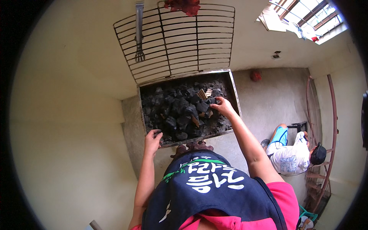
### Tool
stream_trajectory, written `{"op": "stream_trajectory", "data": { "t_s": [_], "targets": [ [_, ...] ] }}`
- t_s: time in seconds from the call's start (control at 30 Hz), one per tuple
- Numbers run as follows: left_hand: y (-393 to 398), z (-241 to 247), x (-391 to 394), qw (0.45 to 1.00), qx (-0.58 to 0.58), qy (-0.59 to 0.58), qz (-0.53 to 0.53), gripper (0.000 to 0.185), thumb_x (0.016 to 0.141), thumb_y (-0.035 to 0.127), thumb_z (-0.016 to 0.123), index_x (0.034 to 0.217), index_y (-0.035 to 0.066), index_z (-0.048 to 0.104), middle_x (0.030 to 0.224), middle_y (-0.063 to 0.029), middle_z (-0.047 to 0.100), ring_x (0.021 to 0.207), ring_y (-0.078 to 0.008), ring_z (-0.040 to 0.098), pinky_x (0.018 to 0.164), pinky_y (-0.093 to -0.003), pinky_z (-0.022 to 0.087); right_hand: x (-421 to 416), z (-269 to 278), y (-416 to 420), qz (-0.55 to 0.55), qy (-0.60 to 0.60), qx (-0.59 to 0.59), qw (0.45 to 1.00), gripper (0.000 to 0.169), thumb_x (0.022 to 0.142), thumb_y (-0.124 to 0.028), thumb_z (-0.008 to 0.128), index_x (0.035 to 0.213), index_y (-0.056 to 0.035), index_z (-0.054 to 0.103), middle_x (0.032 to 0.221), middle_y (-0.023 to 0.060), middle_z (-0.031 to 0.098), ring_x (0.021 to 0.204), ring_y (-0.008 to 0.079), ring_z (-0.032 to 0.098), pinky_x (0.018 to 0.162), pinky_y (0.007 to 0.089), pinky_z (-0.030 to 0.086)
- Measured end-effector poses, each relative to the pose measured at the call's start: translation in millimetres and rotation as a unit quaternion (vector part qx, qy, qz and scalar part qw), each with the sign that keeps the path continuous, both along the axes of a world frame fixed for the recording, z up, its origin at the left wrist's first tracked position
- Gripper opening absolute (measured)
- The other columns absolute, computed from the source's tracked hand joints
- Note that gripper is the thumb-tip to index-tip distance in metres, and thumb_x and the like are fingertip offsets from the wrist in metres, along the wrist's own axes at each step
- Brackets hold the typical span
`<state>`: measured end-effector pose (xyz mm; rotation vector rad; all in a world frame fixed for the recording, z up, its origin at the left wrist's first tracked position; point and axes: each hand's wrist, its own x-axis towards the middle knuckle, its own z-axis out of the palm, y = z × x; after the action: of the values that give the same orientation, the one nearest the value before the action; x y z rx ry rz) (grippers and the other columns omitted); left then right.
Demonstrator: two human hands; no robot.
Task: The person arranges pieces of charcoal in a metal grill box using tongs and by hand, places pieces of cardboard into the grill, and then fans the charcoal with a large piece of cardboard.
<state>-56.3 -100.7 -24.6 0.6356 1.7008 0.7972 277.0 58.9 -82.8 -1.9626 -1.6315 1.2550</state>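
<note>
A rectangular metal charcoal grill box [236, 95] stands before me, with black charcoal lumps [179, 105] heaped over dark ash. My right hand [223, 107] reaches over its right half, thumb and finger apart beside a charcoal lump [203, 107]; I cannot tell if they touch it. Just beyond those fingertips, torn corrugated cardboard [202, 94] pokes out of the heap. A brown cardboard scrap [195, 120] sticks up among the lumps nearer me. At the front left corner is my left hand [152, 140], its fingers bent over the rim; any small piece between them is unclear.
Behind the box a wire grill grate [181, 43] leans against the wall, with metal tongs [139, 34] hanging on it. A red plastic bag [184, 5] is at its top. Another person [287, 156] sits low at right by a rusty metal ladder [330, 115]. A red object [255, 76] lies on the floor.
</note>
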Motion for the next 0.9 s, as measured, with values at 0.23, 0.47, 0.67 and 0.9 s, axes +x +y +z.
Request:
{"op": "stream_trajectory", "data": {
  "t_s": [0.23, 0.47, 0.67, 0.9],
  "targets": [
    [4, 4, -2, 0.999, -0.001, 0.03, -0.023, 0.026, 0.083, 0.015, 0.058, 0.106, 0.003, 0.054, 0.082, -0.0047, 0.061, 0.056, -0.0078, 0.052, 0.042, -0.0194, 0.04, 7, -6, -6, -0.02, 0.021, 0.012, 1.0, 0.057, 0.07, -0.036, 0.073, 0.11, 0.0026, 0.057, 0.099, 0.0185, 0.063, 0.09, 0.0243, 0.062, 0.078, 0.0321, 0.048],
    [11, 0, -9, 0.999, 0.034, 0.031, -0.005, 0.021, 0.081, 0.013, 0.06, 0.101, 0.004, 0.057, 0.076, -0.0046, 0.059, 0.053, -0.0087, 0.052, 0.04, -0.0216, 0.039, 6, 6, -1, -0.004, -0.005, 0.02, 1.0, 0.059, 0.069, -0.033, 0.075, 0.112, 0.0018, 0.055, 0.092, 0.018, 0.064, 0.076, 0.0199, 0.063, 0.067, 0.0302, 0.049],
    [17, 3, -10, 0.999, 0.026, 0.017, 0.0, 0.022, 0.082, 0.012, 0.059, 0.102, 0.003, 0.056, 0.08, -0.0057, 0.06, 0.053, -0.0093, 0.052, 0.04, -0.0215, 0.039, 6, -7, 0, -0.011, 0.009, 0.018, 1.0, 0.063, 0.066, -0.037, 0.076, 0.113, 0.0006, 0.055, 0.1, 0.0182, 0.062, 0.092, 0.0256, 0.061, 0.08, 0.0332, 0.047],
    [16, 2, -13, 1.0, 0.018, 0.02, -0.003, 0.023, 0.082, 0.012, 0.059, 0.102, 0.003, 0.056, 0.082, -0.0067, 0.06, 0.053, -0.0103, 0.052, 0.04, -0.0215, 0.039, -1, 10, -5, -0.02, -0.027, 0.023, 0.999, 0.062, 0.063, -0.032, 0.078, 0.113, -0.0057, 0.052, 0.089, 0.0132, 0.062, 0.085, 0.025, 0.061, 0.077, 0.0337, 0.047]
  ]
}}
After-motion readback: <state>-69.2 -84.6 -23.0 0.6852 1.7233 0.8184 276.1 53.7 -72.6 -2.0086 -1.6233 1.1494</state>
